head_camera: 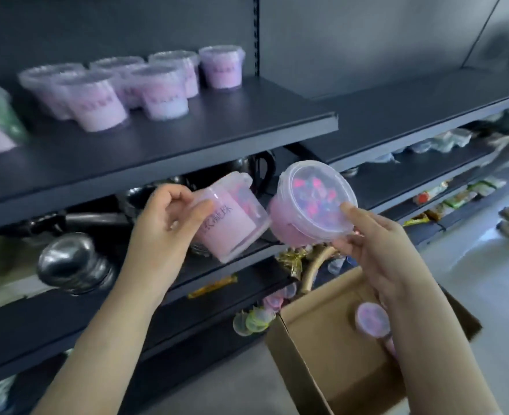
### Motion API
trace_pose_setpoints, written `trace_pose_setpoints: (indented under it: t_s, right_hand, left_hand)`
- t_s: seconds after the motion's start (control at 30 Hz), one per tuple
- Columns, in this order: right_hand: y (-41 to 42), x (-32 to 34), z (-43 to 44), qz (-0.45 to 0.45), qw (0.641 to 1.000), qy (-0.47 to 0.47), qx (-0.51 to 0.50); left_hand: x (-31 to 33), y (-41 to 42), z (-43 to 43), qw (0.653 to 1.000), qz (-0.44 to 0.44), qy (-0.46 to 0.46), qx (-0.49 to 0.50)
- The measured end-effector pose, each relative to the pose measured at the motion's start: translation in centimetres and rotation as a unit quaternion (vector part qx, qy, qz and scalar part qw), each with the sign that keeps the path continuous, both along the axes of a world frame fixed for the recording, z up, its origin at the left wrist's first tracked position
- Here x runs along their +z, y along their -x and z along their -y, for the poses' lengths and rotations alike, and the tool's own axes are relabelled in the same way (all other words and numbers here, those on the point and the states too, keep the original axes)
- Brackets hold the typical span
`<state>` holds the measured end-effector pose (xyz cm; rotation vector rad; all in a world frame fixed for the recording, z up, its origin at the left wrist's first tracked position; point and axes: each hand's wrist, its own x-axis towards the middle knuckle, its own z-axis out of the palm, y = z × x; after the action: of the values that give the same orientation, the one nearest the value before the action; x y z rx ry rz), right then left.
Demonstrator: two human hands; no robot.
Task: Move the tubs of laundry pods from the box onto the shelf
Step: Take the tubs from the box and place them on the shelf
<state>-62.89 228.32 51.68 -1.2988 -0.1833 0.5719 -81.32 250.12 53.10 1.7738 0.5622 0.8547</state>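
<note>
Pink plastic, round: tilted tub (pixel 232 218) gripped by fingers (pixel 200 205) of left hand (pixel 169 214); clear-lidded tub (pixel 310 202) pinched by right hand (pixel 379 244); shelved tubs (pixel 103 100) on dark shelf (pixel 193 136); cardboard box (pixel 322 357).

- Left tub (pixel 232 217): clear plastic, smooth, glossy; pink label matt.
- Right tub (pixel 289 229): same clear plastic; see-through lid glossy.
- Shelf tubs (pixel 103 100), 10 o'clock: translucent plastic, shiny lids.
- Shelf (pixel 187 136): dark metal, matt, smooth.
- Box (pixel 322 348), 5 o'clock: brown cardboard, matt, raw cut edges.
- Pot (pixel 73 262), 9 o'clock: polished metal, mirror-bright.
- Wrapper (pixel 292 260), 5 o'clock, above box: gold foil, crinkled, shiny.
- Floor (pixel 487 265), 3 o'clock: grey, smooth, faint sheen.
</note>
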Motion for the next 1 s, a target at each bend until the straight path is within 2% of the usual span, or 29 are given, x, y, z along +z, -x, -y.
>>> trace_pose_setpoints:
  t_s: [0.17, 0.4, 0.57, 0.73, 0.8, 0.9, 1.0]
  right_hand:
    - [3.5, 4.7, -6.0, 0.06, 0.996, -0.047, 0.037]
    - [3.2, 9.3, -11.3, 0.083, 0.992, -0.06, 0.076]
    - [0.6, 11.3, -15.9, 0.109, 0.989, -0.012, 0.104]
    - [-2.7, 11.2, -20.3, 0.137, 0.984, 0.07, 0.096]
    - [-3.9, 10.7, -21.2, 0.222, 0.963, 0.113, 0.105]
    - [-5.4, 10.2, -21.6, 0.391, 0.899, 0.107, 0.168]
    - [-7.4, 10.2, -21.9, 0.438, 0.875, 0.097, 0.182]
  left_hand:
    - [4.8, 4.5, -3.4, 0.995, 0.073, -0.063, 0.006]
    - [8.0, 6.2, -6.4, 0.983, 0.082, -0.155, 0.056]
    - [8.2, 4.0, -9.3, 0.96, 0.017, -0.239, 0.147]
    - [6.8, 1.2, -11.7, 0.946, -0.006, -0.286, 0.15]
    - [6.5, 0.5, -12.6, 0.94, -0.009, -0.306, 0.151]
    - [6.2, -0.6, -13.9, 0.932, -0.001, -0.33, 0.149]
    - [6.0, -2.1, -14.8, 0.928, 0.009, -0.342, 0.149]
